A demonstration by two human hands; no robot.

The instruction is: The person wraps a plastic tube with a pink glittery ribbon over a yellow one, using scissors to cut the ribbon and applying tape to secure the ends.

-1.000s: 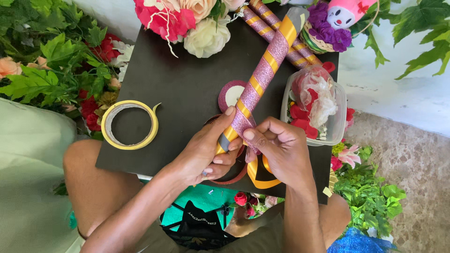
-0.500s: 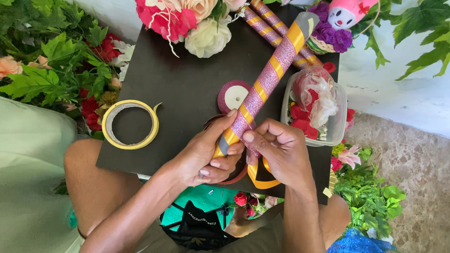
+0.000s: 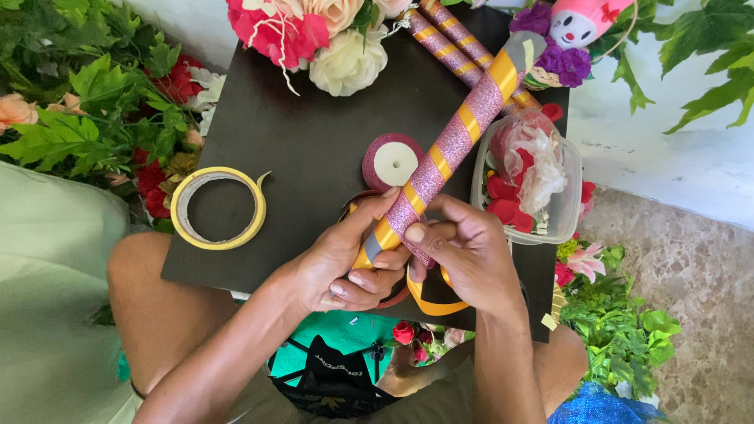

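Two hands clenched on near end of wrapped stick (image 3: pixel 459 129) slanting far-right over black board (image 3: pixel 290 141): left hand (image 3: pixel 345 263) cradling beneath, right hand (image 3: pixel 463 251) pinching yellow ribbon (image 3: pixel 428 298); judged light, stiff, glitter-grippy.

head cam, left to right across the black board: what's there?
Tape ring → left hand → pink ribbon spool → right hand → clear box of petals. The striped tube runs diagonally across, so it has no fixed place.
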